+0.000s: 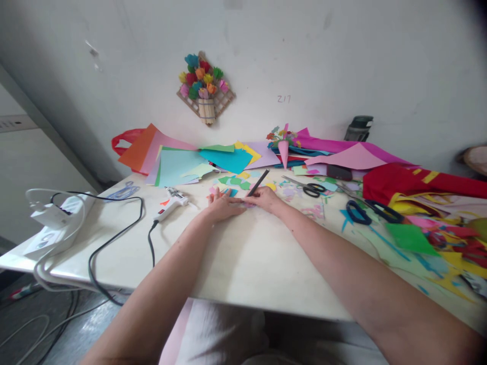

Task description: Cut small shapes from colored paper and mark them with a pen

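My right hand (268, 199) is closed around a slim black pen or pencil (260, 181), which leans up to the right with its tip down at the tabletop. Flat on the table, with fingers stretched out, my left hand (223, 207) reaches toward that tip. A small pinkish-purple paper piece (249, 206) shows in part by the fingertips; the rest is covered. Just beyond both hands lie cut green paper leaves (235, 181) and other small coloured scraps.
A white hot glue gun (170, 207) lies to the left, its cord trailing past a power strip (57, 223). Scissors (312, 189) and larger dark-handled scissors (358, 213) lie on the right among scraps. Behind are coloured paper sheets (177, 165), a pink paper cone (283, 153) and a bottle (358, 129).
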### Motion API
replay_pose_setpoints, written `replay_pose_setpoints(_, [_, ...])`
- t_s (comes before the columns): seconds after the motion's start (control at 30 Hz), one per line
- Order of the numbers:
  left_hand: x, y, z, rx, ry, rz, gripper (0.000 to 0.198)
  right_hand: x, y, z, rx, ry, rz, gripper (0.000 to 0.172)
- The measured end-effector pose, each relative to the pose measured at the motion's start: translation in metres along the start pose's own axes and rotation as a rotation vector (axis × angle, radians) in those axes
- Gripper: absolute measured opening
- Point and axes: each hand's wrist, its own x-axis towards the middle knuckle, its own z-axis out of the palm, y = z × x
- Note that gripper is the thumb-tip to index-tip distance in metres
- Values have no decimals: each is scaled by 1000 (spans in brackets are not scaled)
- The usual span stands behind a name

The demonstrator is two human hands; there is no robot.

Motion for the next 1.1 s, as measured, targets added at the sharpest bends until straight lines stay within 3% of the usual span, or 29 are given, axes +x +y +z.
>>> replay_pose_setpoints(1.1, [-1,1,-2,-5,-12,-9,59,1,3,0,23,23,-39,24])
